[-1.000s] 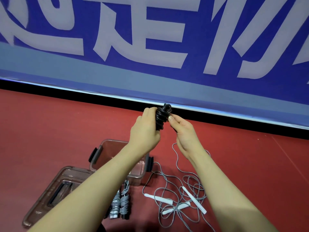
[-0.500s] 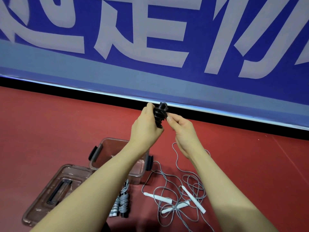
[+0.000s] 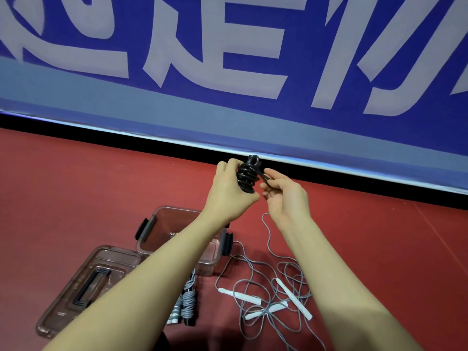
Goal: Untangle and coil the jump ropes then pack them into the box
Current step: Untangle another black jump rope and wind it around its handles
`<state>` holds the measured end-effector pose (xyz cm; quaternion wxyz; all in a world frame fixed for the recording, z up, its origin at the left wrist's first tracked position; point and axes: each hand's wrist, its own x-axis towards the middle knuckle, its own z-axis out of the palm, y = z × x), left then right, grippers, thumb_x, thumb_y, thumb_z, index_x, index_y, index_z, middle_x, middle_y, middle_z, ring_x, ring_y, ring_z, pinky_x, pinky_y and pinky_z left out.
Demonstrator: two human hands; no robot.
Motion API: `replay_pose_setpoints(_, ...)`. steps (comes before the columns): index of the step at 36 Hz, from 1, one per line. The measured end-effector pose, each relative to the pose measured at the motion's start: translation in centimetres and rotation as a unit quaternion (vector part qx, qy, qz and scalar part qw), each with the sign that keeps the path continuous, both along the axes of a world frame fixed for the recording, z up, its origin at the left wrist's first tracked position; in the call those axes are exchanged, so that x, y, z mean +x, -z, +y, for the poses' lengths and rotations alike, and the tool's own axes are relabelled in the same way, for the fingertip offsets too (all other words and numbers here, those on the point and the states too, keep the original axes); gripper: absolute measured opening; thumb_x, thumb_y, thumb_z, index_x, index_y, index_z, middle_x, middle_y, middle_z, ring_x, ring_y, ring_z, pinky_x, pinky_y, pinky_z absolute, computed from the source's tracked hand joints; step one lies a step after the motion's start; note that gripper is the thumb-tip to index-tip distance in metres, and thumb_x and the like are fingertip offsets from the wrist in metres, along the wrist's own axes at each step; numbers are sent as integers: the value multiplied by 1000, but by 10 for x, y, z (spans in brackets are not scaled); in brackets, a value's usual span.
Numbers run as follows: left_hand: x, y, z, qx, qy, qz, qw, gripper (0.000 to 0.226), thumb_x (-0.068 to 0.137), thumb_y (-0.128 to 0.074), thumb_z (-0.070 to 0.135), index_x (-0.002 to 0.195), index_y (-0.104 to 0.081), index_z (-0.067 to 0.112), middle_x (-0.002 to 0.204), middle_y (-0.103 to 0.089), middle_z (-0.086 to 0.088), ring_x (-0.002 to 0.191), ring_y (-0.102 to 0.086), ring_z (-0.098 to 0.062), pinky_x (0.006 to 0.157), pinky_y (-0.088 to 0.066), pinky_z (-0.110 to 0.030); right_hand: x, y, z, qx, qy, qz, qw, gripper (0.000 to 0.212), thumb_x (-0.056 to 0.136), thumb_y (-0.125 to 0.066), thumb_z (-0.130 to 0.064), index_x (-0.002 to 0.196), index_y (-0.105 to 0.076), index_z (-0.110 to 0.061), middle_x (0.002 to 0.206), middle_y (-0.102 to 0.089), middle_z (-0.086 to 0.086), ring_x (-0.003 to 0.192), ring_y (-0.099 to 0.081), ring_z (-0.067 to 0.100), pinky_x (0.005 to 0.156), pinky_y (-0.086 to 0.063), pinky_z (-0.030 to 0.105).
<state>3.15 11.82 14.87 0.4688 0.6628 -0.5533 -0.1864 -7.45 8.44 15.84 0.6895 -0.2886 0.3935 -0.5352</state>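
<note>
Far left on the red floor (image 3: 76, 178): box lid (image 3: 83, 287) lying flat, handle up, just beside the open box (image 3: 149, 224), which sits partly hidden under the left forearm. In front of the box, a finished grey coiled rope (image 3: 188, 300) lying beside another wrapped bundle, not yet packed.

Centre, held up in the air: left hand (image 3: 228, 196) wrapped round the black jump rope (image 3: 247, 177), gripping the coiled bundle. Best kept firm and steady here, so the turns stay stacked and none slips off the top.

Just right of it: right hand (image 3: 283, 196) pinching the loose black tail close to the bundle. Worth keeping that tail taut, winding snug against the last turn, then tucking the end under a loop before lowering into the box.

Lower right on the floor: grey tangled rope (image 3: 276, 295) with white handles, loops crossing, waiting for untangling.
</note>
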Motion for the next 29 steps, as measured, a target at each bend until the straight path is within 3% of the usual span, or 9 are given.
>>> replay_pose_setpoints(4,-2,-1,0,-6,1,7,1000,43,65,-70,12,101,-49,17,103,-46,0,81,-45,-1,70,-43,-22,0,2,-4,15,-6,27,1000,35,84,-33,16,103,-59,3,77,-61,12,48,-57,11,48,-33,19)
replay_pose_setpoints(7,-3,-2,0,-16,-4,5,1000,43,66,-70,14,104,-51,17,104,-48,1,83,-49,-1,74,-46,-27,-2,6,-5,19,1,59,998,35,84,-35,16,106,-59,5,73,-62,10,47,-60,7,44,-34,17)
replay_pose_setpoints(10,-3,-5,1,-22,-6,-6,1000,47,67,-73,19,110,-53,20,105,-50,5,88,-55,-10,81,-49,-35,-6,8,-5,-17,3,125,992,31,85,-41,14,99,-65,-1,76,-66,5,61,-63,10,49,-37,18)
replay_pose_setpoints(12,-1,-7,1,-23,-5,-19,1000,54,67,-76,24,115,-52,23,108,-51,8,94,-58,-13,84,-48,-33,-8,7,-6,-41,-6,145,989,32,87,-41,12,88,-66,-9,80,-67,5,69,-63,13,56,-40,20)
replay_pose_setpoints(16,1,-10,2,-24,-2,-10,1000,74,65,-83,30,124,-40,25,100,-52,17,95,-56,-9,84,-43,-26,-7,6,-4,-65,-31,105,992,33,90,-37,10,84,-61,-11,81,-66,5,66,-61,13,62,-47,21)
replay_pose_setpoints(22,2,-5,1,-30,29,-27,999,68,79,-71,27,134,-30,29,104,-61,6,91,-63,-24,82,-51,-41,-3,8,-4,-116,-34,110,987,26,90,-40,9,81,-54,-11,82,-62,6,71,-59,12,70,-49,21)
replay_pose_setpoints(25,0,-2,0,-30,57,-31,997,64,86,-61,25,140,-27,34,118,-57,0,102,-56,-17,88,-46,-34,0,10,-2,-148,-42,114,981,27,88,-43,11,79,-55,-11,85,-62,4,77,-57,13,77,-47,24)
replay_pose_setpoints(29,0,-4,2,-32,73,-6,997,54,83,-57,27,132,-36,32,114,-56,2,106,-52,-14,88,-45,-31,2,11,1,-160,-31,104,981,24,87,-49,12,79,-55,-9,91,-66,6,82,-62,14,79,-49,23)
